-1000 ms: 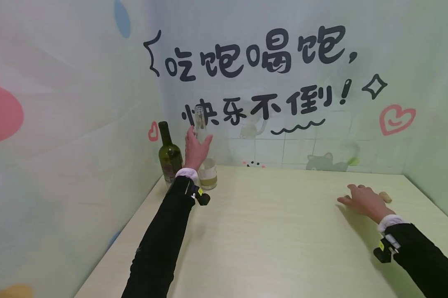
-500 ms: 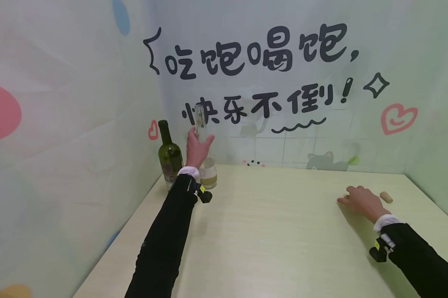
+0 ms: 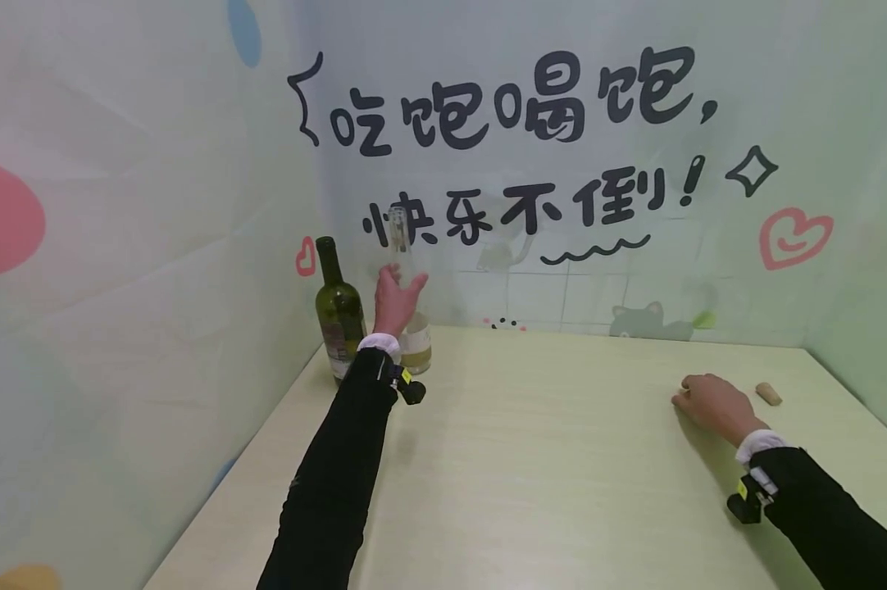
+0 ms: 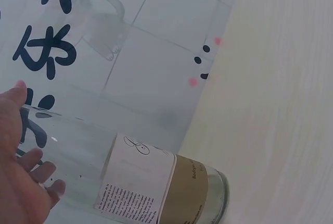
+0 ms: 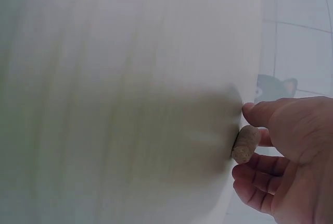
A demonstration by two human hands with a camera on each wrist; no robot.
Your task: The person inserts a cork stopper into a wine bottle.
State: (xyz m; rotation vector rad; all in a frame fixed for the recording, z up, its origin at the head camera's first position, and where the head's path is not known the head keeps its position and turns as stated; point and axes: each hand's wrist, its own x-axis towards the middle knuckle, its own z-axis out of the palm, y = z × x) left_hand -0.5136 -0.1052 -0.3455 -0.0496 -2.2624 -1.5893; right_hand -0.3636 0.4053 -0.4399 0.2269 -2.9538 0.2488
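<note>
My left hand [image 3: 398,301] is around the upper body of a clear glass bottle [image 3: 416,342], thumb along one side. In the left wrist view, its fingers [image 4: 44,172] bend around the glass, above a cream and tan label. The bottle stands upright on the table [image 3: 532,459], beside a dark green wine bottle [image 3: 338,315]. My right hand [image 3: 718,407] is low over the table at the right. In the right wrist view a cork [image 5: 245,144] lies between its thumb and curved fingers, with a narrow gap below the thumb tip.
A second cork [image 3: 768,394] lies on the table just right of my right hand. A printed back wall [image 3: 473,295] rises behind the table's far edge. Another wall [image 3: 148,311] stands close along the left side, near the green bottle.
The right hand's thumb and fingers have drawn closer together, and the hand has shifted away from the second cork. The left hand has settled slightly lower on the clear bottle, which stays in place.
</note>
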